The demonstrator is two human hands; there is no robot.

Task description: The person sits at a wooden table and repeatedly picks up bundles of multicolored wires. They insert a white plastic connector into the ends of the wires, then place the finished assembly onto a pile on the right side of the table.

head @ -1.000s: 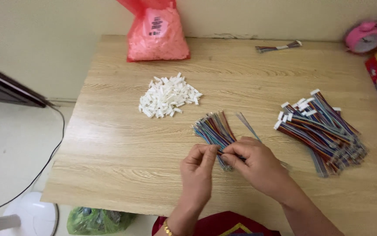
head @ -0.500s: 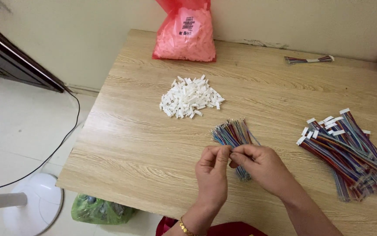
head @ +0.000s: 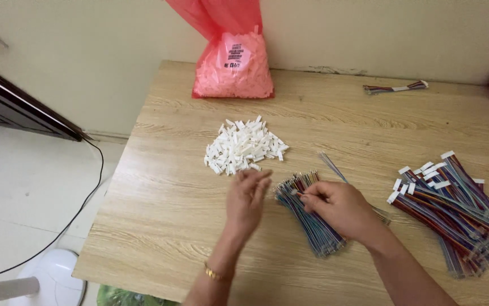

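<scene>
A wooden table point(head: 171, 226) stands against a cream wall point(head: 114, 56) on pale floor point(head: 18, 192).

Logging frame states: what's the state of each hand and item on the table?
left hand: open, reaching at white connector pile, loose heap
right hand: pinching a wire over loose wire bundle
finished wire pile: connectors fitted
pink bag: open, upright against wall

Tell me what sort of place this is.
Probably a home workspace for small wiring assembly. A wooden table against a plain wall holds a pile of white plastic connectors, bundles of coloured wires, and a pink bag of more connectors.
</scene>
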